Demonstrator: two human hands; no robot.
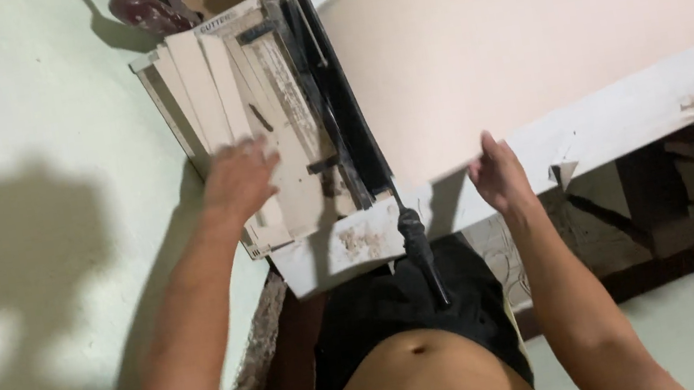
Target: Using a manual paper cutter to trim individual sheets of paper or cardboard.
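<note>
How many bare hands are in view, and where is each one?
2. The left hand rests on the dusty white manual tile cutter. The right hand grips the near edge of the large pale pink tile.

We see a white workbench [628,112] with a chipped, stained front edge. On it rest a manual tile cutter [280,113], its black handle [422,253] overhanging the edge, and a large pale tile [523,22].
</note>
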